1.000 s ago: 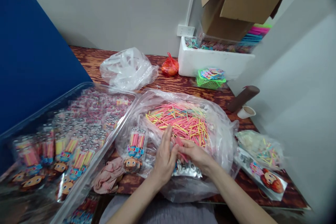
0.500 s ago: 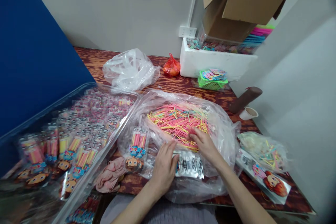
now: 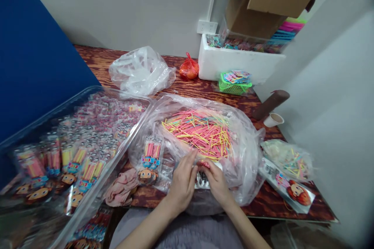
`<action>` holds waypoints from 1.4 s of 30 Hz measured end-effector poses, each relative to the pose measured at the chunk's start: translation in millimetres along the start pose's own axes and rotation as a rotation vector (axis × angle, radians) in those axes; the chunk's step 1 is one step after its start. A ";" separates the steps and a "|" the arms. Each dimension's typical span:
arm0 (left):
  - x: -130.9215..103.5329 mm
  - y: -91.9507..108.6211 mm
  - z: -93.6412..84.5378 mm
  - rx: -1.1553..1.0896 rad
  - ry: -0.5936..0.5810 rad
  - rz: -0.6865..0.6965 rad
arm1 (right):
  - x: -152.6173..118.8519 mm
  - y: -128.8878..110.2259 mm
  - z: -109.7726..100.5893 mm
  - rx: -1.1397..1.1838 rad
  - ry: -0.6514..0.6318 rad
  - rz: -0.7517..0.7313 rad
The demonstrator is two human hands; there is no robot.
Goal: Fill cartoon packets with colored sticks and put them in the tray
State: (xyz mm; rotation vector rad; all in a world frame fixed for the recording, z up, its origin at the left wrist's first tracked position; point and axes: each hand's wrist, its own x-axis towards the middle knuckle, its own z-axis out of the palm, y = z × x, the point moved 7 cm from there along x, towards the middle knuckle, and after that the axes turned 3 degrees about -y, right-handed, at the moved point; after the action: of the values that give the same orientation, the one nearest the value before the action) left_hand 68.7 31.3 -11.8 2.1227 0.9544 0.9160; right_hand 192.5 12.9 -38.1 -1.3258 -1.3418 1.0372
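Note:
Many thin pink and yellow sticks (image 3: 201,132) lie heaped in a large clear plastic bag (image 3: 245,155). In front of the heap, my right hand (image 3: 214,181) is closed round a small bunch of sticks whose pinkish ends show at the fingertips. Beside it, my left hand (image 3: 184,183) has its fingers stretched out, the thumb near the right fingertips. Under both hands lies a silver printed packet (image 3: 202,181), mostly covered by them. Left of my hands is a filled packet (image 3: 150,159) with pink sticks and a cartoon face.
A clear tub (image 3: 128,140) of filled packets stands at the left, a pink cloth (image 3: 121,188) beside it. At the right are a smaller stick bag (image 3: 289,157), a long packet (image 3: 295,190) and a paper cup (image 3: 273,120). A green basket (image 3: 234,85) and foam box (image 3: 242,62) stand behind.
My right hand has moved from the heap down and left toward my left hand, with a bunch of sticks in its fingers. The whole view has shifted slightly.

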 end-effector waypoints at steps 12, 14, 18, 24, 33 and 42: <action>5.3 -10.6 24.5 0.354 -0.180 -0.086 | 3.8 -25.2 -14.0 0.037 0.045 -0.019; 6.3 -12.2 24.6 0.345 -0.156 -0.088 | 4.6 -28.2 -14.2 0.033 0.050 -0.018; 7.7 -14.8 25.8 0.347 -0.165 -0.045 | 6.6 -36.8 -17.0 0.023 0.051 -0.049; 12.7 -15.0 23.4 0.405 -0.216 0.052 | 9.3 -44.4 -20.7 -0.007 0.030 -0.084; 14.9 -14.0 0.6 0.419 -0.049 0.011 | 8.9 -45.5 -23.7 -0.011 0.056 -0.083; 15.3 -18.4 -26.2 0.338 0.079 0.015 | 7.5 -42.4 -27.6 -0.021 0.092 -0.087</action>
State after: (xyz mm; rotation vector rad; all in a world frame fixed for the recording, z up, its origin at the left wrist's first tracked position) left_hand 48.9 60.2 -6.0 2.3896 1.2055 0.9022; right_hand 211.7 16.8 9.2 -1.3037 -1.3329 0.8952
